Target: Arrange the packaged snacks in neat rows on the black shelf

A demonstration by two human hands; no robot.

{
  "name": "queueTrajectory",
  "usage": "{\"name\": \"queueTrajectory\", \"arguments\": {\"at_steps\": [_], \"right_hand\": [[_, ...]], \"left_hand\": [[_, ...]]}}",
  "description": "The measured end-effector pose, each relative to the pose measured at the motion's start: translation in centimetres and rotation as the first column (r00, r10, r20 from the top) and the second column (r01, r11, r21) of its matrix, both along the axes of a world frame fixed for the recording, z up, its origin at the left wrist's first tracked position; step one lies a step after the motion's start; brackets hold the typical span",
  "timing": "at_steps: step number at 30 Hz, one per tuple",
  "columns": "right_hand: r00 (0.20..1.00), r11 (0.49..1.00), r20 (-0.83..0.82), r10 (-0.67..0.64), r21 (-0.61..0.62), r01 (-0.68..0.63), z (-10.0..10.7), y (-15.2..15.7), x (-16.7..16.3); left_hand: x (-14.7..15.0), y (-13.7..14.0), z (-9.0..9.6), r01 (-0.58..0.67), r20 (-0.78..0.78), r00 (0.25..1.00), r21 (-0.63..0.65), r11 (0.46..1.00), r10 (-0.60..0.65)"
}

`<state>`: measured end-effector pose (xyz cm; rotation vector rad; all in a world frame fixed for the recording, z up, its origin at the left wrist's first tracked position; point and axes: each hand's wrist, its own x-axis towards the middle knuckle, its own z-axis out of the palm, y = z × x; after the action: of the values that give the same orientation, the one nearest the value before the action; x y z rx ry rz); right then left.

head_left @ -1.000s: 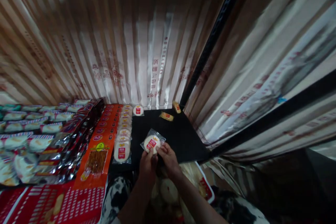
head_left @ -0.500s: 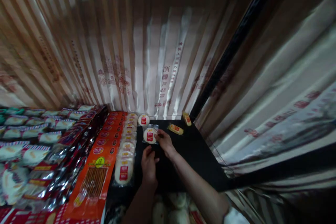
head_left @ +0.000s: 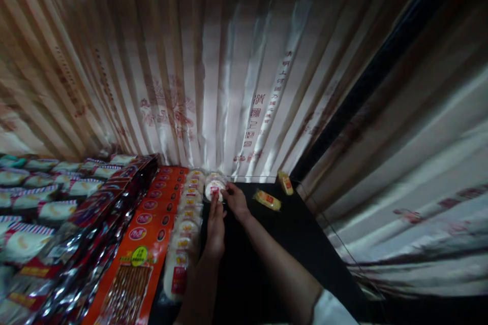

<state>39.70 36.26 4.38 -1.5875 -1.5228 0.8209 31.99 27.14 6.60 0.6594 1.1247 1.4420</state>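
Observation:
A round, flat white cake in a clear wrapper with a red label lies at the back of the black surface, overlapping another round cake behind it. At its right edge, my right hand pinches the wrapper. My left hand has its fingers stretched forward, their tips against the near side of the wrapped cake. Just left of it runs an overlapping row of the same wrapped round cakes, reaching toward me. My left forearm covers part of the nearest one.
Orange snack packets overlap in a row farther left, beside shiny dark red packets and striped white packets. Two yellow wrapped snacks, one nearer and one in the corner, lie right. A pleated printed curtain hangs behind.
Both hands have moved the wrapped round cake back, onto the one behind it. My left fingers have straightened and now touch it. The view has shifted slightly.

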Motion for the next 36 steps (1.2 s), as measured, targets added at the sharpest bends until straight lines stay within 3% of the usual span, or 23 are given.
{"name": "queueTrajectory", "arguments": {"at_steps": [3,6,12,18,24,30,33,36], "right_hand": [[0.985,1.000,0.168,-0.029,0.011,0.027,0.3,0.0,-0.1],[0.975,0.999,0.214,-0.054,0.018,0.051,0.3,0.0,-0.2],[0.985,0.996,0.161,-0.070,-0.035,0.076,0.1,0.0,-0.6],[0.989,0.988,-0.022,-0.149,0.050,0.150,1.0,-2.7,0.3],[0.987,0.986,-0.104,-0.120,0.100,0.131,1.3,-11.2,3.5],[0.990,0.989,-0.092,-0.105,0.096,0.114,1.3,-21.7,7.9],[0.993,0.987,-0.009,-0.122,0.108,0.122,1.5,-26.5,10.8],[0.987,0.995,0.142,-0.080,0.077,0.070,1.5,-31.2,13.5]], "left_hand": [[0.0,0.1,-0.2,-0.008,0.032,0.999,-0.016,1.000,0.008],[0.0,0.2,-0.4,-0.035,0.061,0.997,-0.054,0.998,0.038],[0.0,0.2,-0.6,-0.062,0.060,0.996,-0.070,0.996,0.066],[0.3,-0.8,-0.2,-0.083,-0.013,0.996,-0.022,0.996,0.083],[1.3,-4.6,-0.2,-0.055,-0.212,0.975,0.088,0.995,0.072],[1.6,-11.4,1.9,0.132,-0.542,0.838,0.303,0.944,0.057],[2.4,-15.9,1.9,0.254,-0.597,0.802,0.305,0.918,-0.024],[3.9,-20.7,0.7,0.357,-0.635,0.756,0.203,0.912,-0.155]]}}
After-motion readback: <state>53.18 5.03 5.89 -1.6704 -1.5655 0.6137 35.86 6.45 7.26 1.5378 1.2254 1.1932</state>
